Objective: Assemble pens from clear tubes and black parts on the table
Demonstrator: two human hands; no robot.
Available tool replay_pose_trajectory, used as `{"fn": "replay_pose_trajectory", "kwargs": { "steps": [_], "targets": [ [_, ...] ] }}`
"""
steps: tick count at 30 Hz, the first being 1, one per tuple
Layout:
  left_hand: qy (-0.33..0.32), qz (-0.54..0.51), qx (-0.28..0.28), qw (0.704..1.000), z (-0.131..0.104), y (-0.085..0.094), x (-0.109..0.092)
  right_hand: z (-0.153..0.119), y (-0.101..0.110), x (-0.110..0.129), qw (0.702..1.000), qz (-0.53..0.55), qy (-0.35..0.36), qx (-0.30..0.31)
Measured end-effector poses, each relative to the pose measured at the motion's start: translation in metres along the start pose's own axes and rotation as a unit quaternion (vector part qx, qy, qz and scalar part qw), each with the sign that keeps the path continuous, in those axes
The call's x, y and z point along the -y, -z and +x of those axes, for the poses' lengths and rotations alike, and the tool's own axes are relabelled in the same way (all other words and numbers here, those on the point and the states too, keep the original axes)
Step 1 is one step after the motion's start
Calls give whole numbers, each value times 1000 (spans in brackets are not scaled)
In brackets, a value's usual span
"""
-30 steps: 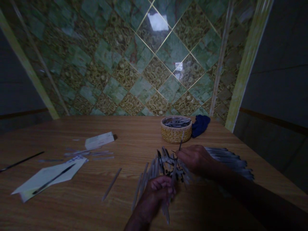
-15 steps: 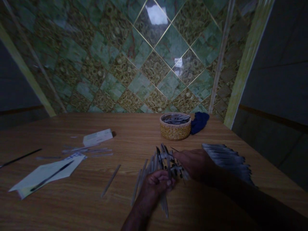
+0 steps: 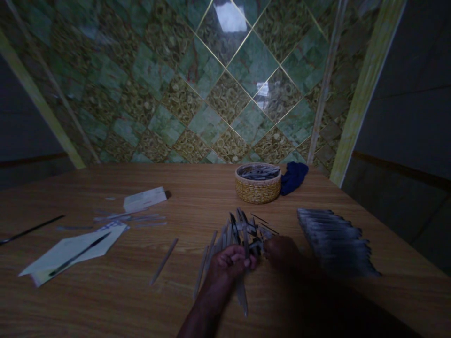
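Note:
In my left hand [image 3: 227, 265], thumb and fingers are closed around a slim grey pen barrel [image 3: 245, 234] that stands nearly upright. Under and beside this hand, several similar barrels [image 3: 202, 270] lie loose on the wood. My right hand [image 3: 283, 251] is at the right side of a jumbled heap of small dark and pale pen parts [image 3: 255, 227]. Its fingers are curled in, and shadow hides what they hold. Thin black pen refills [image 3: 268, 227] lie just beyond its knuckles.
A wicker basket [image 3: 258, 191] full of pens stands at the back, with a dark blue cloth [image 3: 294, 177] beside it. Rows of pens [image 3: 336, 241] lie at right. Left are papers [image 3: 75, 253], a white box [image 3: 145, 199], a lone barrel [image 3: 164, 262] and a dark stick [image 3: 33, 229].
My right hand has moved down and nearer to me, uncovering refills beyond it. My left hand keeps its grip on the barrel in nearly the same place.

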State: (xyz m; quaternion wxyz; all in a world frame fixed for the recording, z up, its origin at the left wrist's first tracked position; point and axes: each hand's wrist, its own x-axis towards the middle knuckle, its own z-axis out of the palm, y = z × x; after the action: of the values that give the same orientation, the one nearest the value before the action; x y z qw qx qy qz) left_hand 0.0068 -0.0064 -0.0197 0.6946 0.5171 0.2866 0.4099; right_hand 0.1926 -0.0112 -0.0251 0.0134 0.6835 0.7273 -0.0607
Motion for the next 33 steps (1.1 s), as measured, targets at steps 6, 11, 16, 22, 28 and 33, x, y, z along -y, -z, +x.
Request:
{"fn": "replay_pose_trajectory", "kwargs": {
  "steps": [6, 11, 16, 22, 28, 33],
  "targets": [
    [-3, 6, 18, 1000, 1, 1, 3, 4, -3, 3, 1000, 4, 11, 4],
    [13, 24, 25, 999, 0, -1, 1, 3, -4, 3, 1000, 4, 15, 13],
    [24, 26, 31, 999, 0, -2, 2, -2, -3, -1, 1000, 14, 10, 6],
    [30, 32, 39, 998, 1, 0, 6, 2, -8, -9, 999, 49, 17, 4],
    [36, 39, 43, 998, 2, -1, 9, -3, 1, -17, 860, 508, 13, -59],
    [46, 50, 54, 996, 3, 1, 14, -19, 22, -9, 647, 748, 28, -144]
  ]
}}
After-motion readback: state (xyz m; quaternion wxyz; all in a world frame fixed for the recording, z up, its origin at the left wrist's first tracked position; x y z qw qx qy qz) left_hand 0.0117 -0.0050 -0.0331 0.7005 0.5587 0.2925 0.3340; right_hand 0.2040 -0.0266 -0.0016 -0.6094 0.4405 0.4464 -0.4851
